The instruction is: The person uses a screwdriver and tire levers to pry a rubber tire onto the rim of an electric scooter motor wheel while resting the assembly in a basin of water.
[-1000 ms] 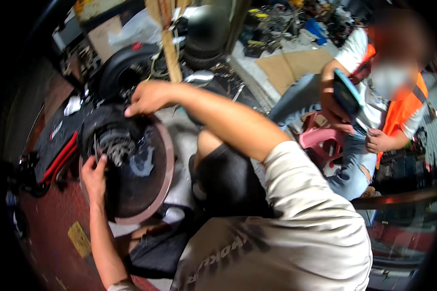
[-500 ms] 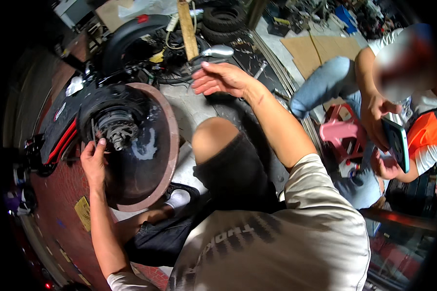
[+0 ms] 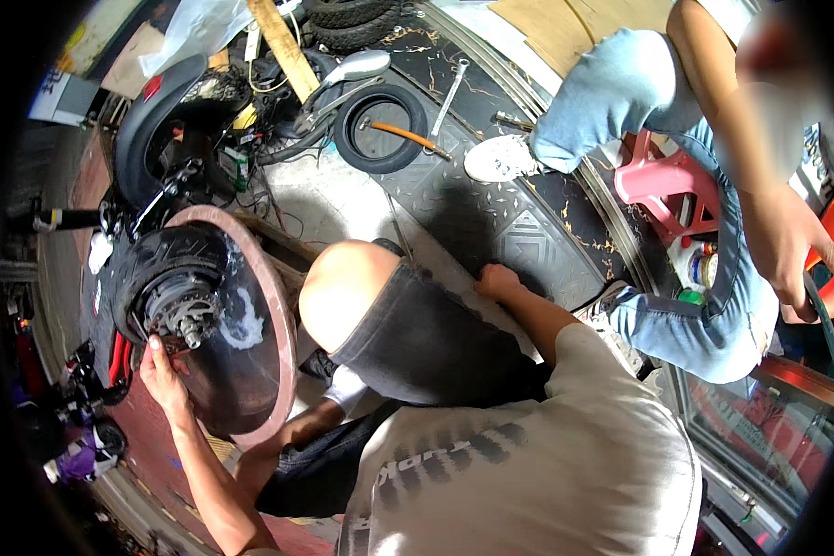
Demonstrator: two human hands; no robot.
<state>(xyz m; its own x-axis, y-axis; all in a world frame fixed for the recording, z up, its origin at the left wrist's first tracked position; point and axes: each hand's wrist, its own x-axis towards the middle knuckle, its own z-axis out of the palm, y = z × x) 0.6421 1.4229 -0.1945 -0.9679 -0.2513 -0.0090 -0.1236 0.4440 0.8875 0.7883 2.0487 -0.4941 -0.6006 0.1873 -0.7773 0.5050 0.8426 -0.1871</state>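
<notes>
A black scooter wheel (image 3: 178,295) with a metal hub lies in a round, brown-rimmed basin (image 3: 278,357) at the left. My left hand (image 3: 162,375) grips the tyre's lower edge, fingers pointing up toward the hub. My bare knee (image 3: 347,292) and dark shorts fill the middle. Just right of that knee, my right hand (image 3: 499,278) rests on the grey patterned metal floor plate (image 3: 519,232), holding nothing, well away from the wheel.
Another person in light blue jeans (image 3: 621,88) and a white shoe (image 3: 499,157) sits on a pink stool (image 3: 663,181) at right. A loose tyre (image 3: 380,125), a wrench (image 3: 448,88), a wooden plank (image 3: 283,46) and a black scooter body (image 3: 153,125) lie beyond.
My right hand left the top of the wheel, swung right and came down onto the floor plate. My left hand stayed on the tyre's edge.
</notes>
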